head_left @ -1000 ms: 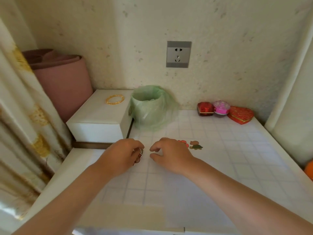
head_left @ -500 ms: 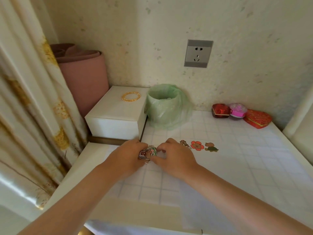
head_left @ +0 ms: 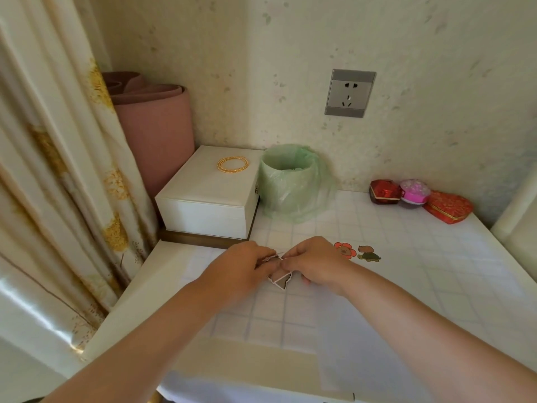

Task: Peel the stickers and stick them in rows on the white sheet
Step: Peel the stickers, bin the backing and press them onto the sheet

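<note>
My left hand (head_left: 241,266) and my right hand (head_left: 312,264) meet above the white sheet (head_left: 392,286) and both pinch a small sticker (head_left: 280,279), whose lower part hangs between them. The fingertips hide the sticker's top edge. A red flower sticker (head_left: 345,250) and a turtle sticker (head_left: 368,253) lie side by side on the sheet, just right of my right hand.
A white box (head_left: 212,199) with a gold bangle (head_left: 232,164) stands at the back left, beside a green-lined bin (head_left: 292,181). Small red and pink gift boxes (head_left: 418,197) line the back right wall. A curtain (head_left: 58,170) hangs on the left.
The view has turned left and closer. My hands came together on the small sticker and lifted it; part of it now hangs below my fingers.
</note>
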The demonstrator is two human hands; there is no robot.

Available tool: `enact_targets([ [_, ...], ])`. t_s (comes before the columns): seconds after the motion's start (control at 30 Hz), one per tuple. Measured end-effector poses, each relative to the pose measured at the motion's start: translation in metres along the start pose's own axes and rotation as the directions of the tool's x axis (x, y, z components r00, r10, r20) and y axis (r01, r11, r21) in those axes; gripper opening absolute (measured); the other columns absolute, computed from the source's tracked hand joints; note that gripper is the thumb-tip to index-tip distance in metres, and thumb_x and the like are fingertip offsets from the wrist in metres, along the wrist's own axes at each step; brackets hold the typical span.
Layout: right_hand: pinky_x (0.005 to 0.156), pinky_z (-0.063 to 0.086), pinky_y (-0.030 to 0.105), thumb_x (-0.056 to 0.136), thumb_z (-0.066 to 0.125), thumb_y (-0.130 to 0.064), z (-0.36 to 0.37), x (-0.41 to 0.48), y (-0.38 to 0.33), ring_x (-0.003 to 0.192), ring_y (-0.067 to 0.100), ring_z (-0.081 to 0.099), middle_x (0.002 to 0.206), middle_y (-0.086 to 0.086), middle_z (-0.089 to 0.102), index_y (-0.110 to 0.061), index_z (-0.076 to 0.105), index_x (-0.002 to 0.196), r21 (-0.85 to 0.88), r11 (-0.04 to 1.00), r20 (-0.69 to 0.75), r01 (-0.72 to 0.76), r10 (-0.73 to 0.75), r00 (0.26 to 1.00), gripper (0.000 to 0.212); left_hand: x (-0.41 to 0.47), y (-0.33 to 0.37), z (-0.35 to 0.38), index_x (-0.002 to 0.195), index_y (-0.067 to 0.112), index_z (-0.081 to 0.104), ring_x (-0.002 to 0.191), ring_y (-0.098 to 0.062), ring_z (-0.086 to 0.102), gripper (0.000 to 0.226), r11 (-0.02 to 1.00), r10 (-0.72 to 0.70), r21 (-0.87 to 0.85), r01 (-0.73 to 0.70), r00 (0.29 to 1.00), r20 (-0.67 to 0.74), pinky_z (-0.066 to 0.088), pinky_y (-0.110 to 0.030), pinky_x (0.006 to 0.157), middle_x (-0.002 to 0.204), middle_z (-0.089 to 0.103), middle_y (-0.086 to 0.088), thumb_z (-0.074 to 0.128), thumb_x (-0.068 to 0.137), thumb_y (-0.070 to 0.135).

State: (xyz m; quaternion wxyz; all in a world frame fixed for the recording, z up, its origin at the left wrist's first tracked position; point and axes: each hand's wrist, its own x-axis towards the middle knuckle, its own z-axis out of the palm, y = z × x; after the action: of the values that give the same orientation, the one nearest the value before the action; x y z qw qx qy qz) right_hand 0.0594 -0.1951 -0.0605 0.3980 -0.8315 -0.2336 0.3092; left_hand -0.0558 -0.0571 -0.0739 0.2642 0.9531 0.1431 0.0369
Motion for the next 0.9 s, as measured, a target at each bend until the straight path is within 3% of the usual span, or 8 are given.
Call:
enact_targets([
  [0.1,0.040,0.036,0.014,0.081,0.076,-0.014,-0.004,0.002,0.003,0.038,0.011,0.050,0.080,0.012,0.076,-0.017,0.078,0.080,-0.061,0.998,-0.069,0.004,-0.009,0.998,0.003,0.001,0.001,-0.004,0.124,0.032,0.067,0.102,-0.017,0.058,0.031,0.990,0.022,0.143,-0.012,0.997,-0.069,0.048,-0.033,0.086,0.105,0.058,0.001,0.044,0.104,0.036],
  [0.2,0.050,0.044,0.021,0.080,0.076,-0.016,-0.006,0.004,0.004,0.041,0.011,0.052,0.078,0.004,0.076,-0.021,0.079,0.078,-0.086,0.996,-0.137,0.039,-0.050,0.989,0.006,0.000,-0.004,-0.006,0.120,0.030,0.068,0.113,-0.016,0.052,0.028,0.974,0.053,0.225,-0.028,0.993,-0.105,0.048,-0.034,0.089,0.117,0.055,0.005,0.051,0.100,0.037],
  [0.27,0.052,0.045,0.022,0.079,0.078,-0.021,-0.008,0.003,0.005,0.045,0.006,0.054,0.073,-0.007,0.073,-0.026,0.078,0.076,-0.133,0.990,-0.158,0.040,-0.061,0.986,0.005,-0.002,-0.007,-0.003,0.130,0.031,0.062,0.121,-0.015,0.044,0.036,0.965,0.023,0.263,-0.011,0.999,-0.040,0.047,-0.034,0.095,0.128,0.050,0.006,0.056,0.096,0.041],
  [0.43,0.052,0.047,0.023,0.078,0.073,-0.018,-0.014,0.003,0.008,0.038,0.013,0.054,0.073,0.003,0.076,-0.020,0.077,0.073,-0.138,0.990,-0.141,-0.003,-0.017,0.990,0.007,-0.003,-0.008,0.004,0.148,0.029,0.042,0.134,-0.014,0.031,0.065,0.980,-0.030,0.201,0.011,0.995,0.092,0.037,-0.029,0.108,0.142,0.042,0.009,0.066,0.089,0.040],
  [0.5,0.043,0.040,0.018,0.083,0.072,-0.014,-0.020,0.001,0.006,0.038,0.015,0.053,0.073,0.004,0.076,-0.013,0.077,0.078,-0.065,0.998,-0.133,-0.011,0.002,0.991,0.007,-0.002,-0.006,0.005,0.150,0.026,0.038,0.135,-0.014,0.032,0.072,0.992,-0.022,0.129,0.009,0.995,0.099,0.035,-0.028,0.109,0.141,0.042,0.007,0.070,0.086,0.037],
  [0.67,0.039,0.026,0.017,0.090,0.067,-0.015,-0.036,-0.014,0.006,0.041,0.016,0.051,0.067,0.002,0.069,-0.015,0.073,0.087,0.037,0.998,-0.134,-0.044,0.048,0.990,0.006,0.002,0.012,0.004,0.151,0.029,0.035,0.119,-0.010,0.051,0.077,0.998,-0.034,-0.048,0.039,0.994,0.100,0.042,-0.020,0.098,0.133,0.051,0.007,0.074,0.085,0.031],
  [0.8,0.044,0.030,0.020,0.090,0.068,-0.017,-0.047,-0.026,0.008,0.043,0.014,0.054,0.083,0.005,0.069,-0.018,0.073,0.095,0.131,0.991,-0.142,-0.021,0.040,0.989,0.007,0.007,0.020,-0.014,0.137,0.030,0.054,0.101,-0.001,0.058,0.045,0.965,-0.072,-0.257,0.053,0.995,-0.065,0.045,-0.008,0.075,0.122,0.059,0.015,0.062,0.095,0.017],
  [0.9,0.045,0.031,0.023,0.093,0.066,-0.016,-0.053,-0.033,0.005,0.045,0.014,0.052,0.088,0.007,0.073,-0.016,0.074,0.100,0.161,0.986,-0.128,0.049,-0.028,0.991,0.011,0.009,0.033,-0.024,0.130,0.031,0.060,0.099,0.001,0.060,0.034,0.929,-0.066,-0.369,0.022,0.992,-0.107,0.049,-0.011,0.076,0.118,0.064,0.018,0.059,0.098,0.022],
])
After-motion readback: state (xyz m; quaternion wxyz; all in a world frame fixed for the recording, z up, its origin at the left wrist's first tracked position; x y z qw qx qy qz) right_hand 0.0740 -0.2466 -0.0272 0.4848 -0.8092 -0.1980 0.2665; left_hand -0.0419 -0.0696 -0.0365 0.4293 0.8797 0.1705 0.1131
